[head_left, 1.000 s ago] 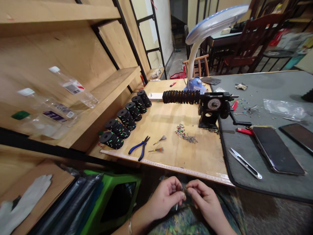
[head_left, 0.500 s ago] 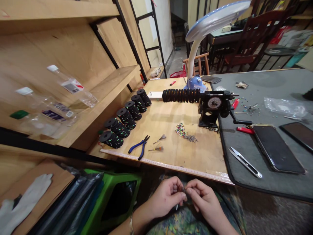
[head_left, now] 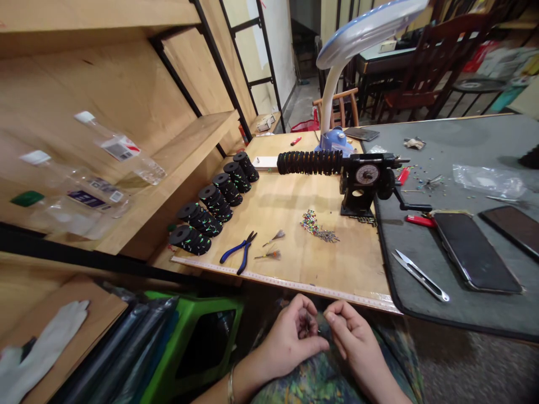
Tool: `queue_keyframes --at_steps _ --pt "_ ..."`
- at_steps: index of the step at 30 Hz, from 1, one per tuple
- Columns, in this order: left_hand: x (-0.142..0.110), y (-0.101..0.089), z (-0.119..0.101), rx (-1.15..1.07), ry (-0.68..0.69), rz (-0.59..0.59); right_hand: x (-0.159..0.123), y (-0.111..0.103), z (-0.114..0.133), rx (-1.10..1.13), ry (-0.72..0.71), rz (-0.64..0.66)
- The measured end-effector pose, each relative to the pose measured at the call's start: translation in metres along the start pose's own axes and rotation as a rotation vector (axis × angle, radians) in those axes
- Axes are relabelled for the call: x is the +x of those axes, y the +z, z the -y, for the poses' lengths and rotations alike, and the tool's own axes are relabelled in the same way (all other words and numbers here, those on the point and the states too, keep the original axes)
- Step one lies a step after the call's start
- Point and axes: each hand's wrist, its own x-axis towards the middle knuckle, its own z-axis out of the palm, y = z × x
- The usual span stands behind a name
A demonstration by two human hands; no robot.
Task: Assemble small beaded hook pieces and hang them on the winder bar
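My left hand [head_left: 292, 336] is curled over my lap just below the wooden board's front edge [head_left: 290, 285], holding a small dark tuft [head_left: 305, 324] in its palm and fingers. Close beside it my right hand [head_left: 351, 331] has thumb and forefinger pinched together at something too small to make out. On the board above lie blue-handled pliers [head_left: 238, 251], two small feathered pieces [head_left: 272, 247] and a pile of coloured beads and pins [head_left: 316, 226].
A black hand-crank winder [head_left: 365, 184] with a long black coil [head_left: 309, 162] stands mid-board. Several black spools [head_left: 213, 204] line the left edge. Snips [head_left: 418, 274], two phones [head_left: 475, 252] and a red lighter [head_left: 415, 220] lie on the grey mat. A desk lamp [head_left: 360, 39] rises behind; plastic bottles [head_left: 120, 148] lie on the left shelf.
My left hand has turned palm-up and opened a little, showing the dark tuft. My right hand's fingertips have drawn slightly away from it. The view has shifted up a little.
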Motion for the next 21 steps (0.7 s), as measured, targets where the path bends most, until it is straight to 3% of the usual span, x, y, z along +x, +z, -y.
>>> queue_keyframes --at_steps 7,15,21 --pt "0.0019 0.0018 0.0018 0.091 0.004 -0.021 -0.0031 0.0031 0.0032 -0.016 -0.011 -0.043" --pt "0.0036 0.0073 -0.0027 0.273 0.063 -0.156 0.0002 0.0019 -0.0017 -0.058 -0.121 -0.006" --pt "0.0029 0.0011 -0.0073 0.313 0.114 -0.201 -0.0015 -0.0025 -0.0007 -0.255 -0.149 0.063"
